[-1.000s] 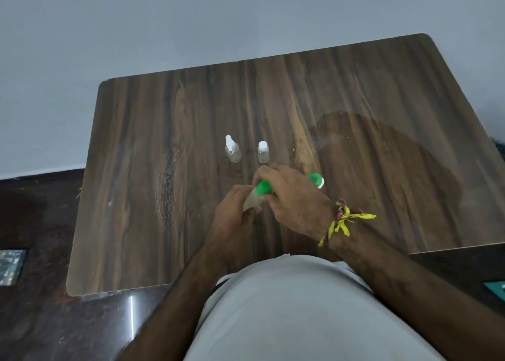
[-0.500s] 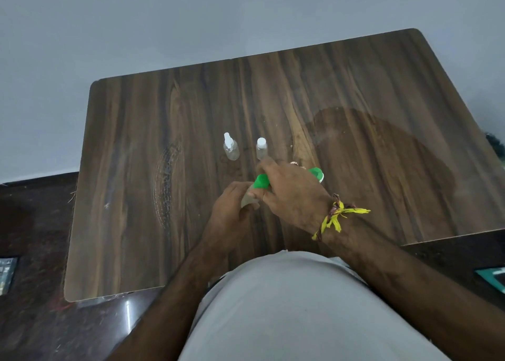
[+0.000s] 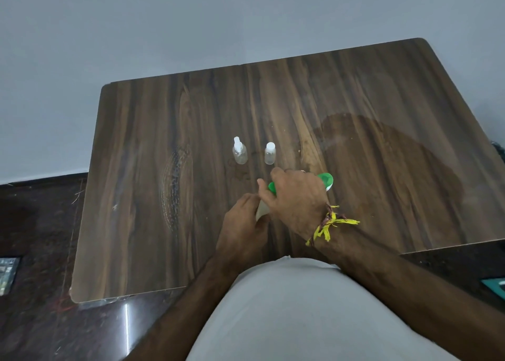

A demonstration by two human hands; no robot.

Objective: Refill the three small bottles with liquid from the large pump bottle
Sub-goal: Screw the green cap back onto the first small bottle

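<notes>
**A:** Start big. What fills the frame?

**B:** The wooden table point(image 3: 169, 185), running from centre to the right edge, against a grey wall across the top. The person's pale shirt sits at bottom centre, both forearms reaching up from it.

**A:** And the hands?

**B:** They meet just below centre. The right hand point(image 3: 296, 196), a yellow thread band point(image 3: 328, 224) at its wrist, curls over the green pump head point(image 3: 326, 180) of the large pump bottle point(image 3: 262, 210); a green tip shows at each side of the fingers. I'd judge it is placed to press or steady the pump. The left hand point(image 3: 243, 224) is wrapped round something pale at the lower end. Whether that is the large bottle's body or a third small bottle held under the nozzle, I cannot tell; the fingers hide it.

**A:** The small ones?

**B:** Two stand upright just above the hands, near each other but apart: the spray-top bottle point(image 3: 239, 153) on the left, the capped bottle point(image 3: 269, 154) on the right. Both still wear their tops, likely parked within easy reach to wait their turn.

**A:** Progress?

**B:** Early, I'd guess; both look clear, and their levels are too small to read.
</notes>
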